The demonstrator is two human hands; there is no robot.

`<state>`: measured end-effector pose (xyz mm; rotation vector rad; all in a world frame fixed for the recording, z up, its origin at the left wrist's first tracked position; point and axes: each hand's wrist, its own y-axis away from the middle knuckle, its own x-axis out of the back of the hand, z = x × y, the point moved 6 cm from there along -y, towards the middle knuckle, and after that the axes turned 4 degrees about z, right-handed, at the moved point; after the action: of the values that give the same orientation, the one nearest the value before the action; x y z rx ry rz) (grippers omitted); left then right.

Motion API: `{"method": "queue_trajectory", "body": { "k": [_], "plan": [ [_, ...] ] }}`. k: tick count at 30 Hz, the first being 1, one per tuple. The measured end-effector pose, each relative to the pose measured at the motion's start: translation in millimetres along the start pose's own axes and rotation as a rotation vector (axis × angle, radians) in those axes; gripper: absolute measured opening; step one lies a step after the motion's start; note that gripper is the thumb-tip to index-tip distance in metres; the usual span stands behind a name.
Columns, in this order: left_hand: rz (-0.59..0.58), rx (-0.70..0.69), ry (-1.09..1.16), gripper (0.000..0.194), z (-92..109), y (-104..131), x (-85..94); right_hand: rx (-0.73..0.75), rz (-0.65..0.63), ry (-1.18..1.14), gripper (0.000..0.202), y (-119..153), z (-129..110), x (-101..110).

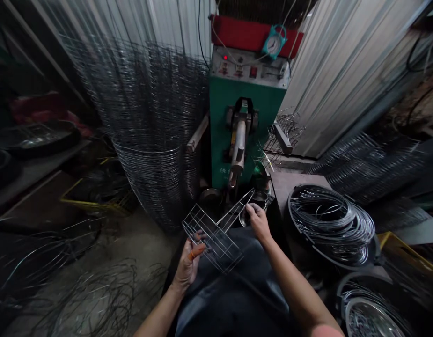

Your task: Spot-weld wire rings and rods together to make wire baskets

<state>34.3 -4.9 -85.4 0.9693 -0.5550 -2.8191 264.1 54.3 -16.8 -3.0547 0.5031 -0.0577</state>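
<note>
A wire grill rack point(216, 243) with a long narrow wire handle point(233, 213) is held in front of my body, over a dark apron point(233, 299). My left hand point(191, 260), with an orange cover on one digit, is closed on the near left side of the grid. My right hand point(257, 219) pinches the handle near its far end; the fingertips partly hide the contact. Just beyond the handle's tip is the metal electrode arm point(238, 150) of a green machine point(221, 107) that looks like a spot welder. The rack and the electrode appear apart.
Tall stacks of wire rings point(149, 121) stand left of the machine. At right, a black basin point(293, 224) holds wire rings, and another basin point(342, 285) sits nearer. A teal dial clock point(273, 44) hangs on the machine. Loose wires point(107, 290) lie on the left floor.
</note>
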Motion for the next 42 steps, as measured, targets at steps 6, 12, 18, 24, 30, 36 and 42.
{"method": "queue_trajectory", "body": {
  "k": [6,12,18,24,30,36,42],
  "plan": [
    [-0.01,0.064,0.016,0.034,-11,-1,8.8,-0.005,-0.051,-0.052,0.034,3,7,-8],
    [-0.048,0.024,-0.1,0.046,-15,2,18.0,-0.024,-0.037,-0.093,0.032,7,13,-6],
    [0.261,-0.601,-0.836,0.058,60,18,7.1,-0.025,-0.065,-0.11,0.032,5,18,-5],
    [-0.076,-1.047,-1.701,0.052,86,25,-116.7,-0.014,-0.063,-0.102,0.033,5,10,-11],
    [-0.247,-1.005,-1.918,0.043,56,3,-158.4,-0.036,-0.054,-0.145,0.031,0,10,-12],
    [-0.271,-1.021,-1.918,0.039,65,-13,-162.3,-0.052,-0.095,-0.218,0.031,-18,13,-20],
    [-0.336,-0.996,-1.944,0.031,73,-35,-170.8,-0.09,-0.091,-0.246,0.03,-37,14,-28]
  ]
}}
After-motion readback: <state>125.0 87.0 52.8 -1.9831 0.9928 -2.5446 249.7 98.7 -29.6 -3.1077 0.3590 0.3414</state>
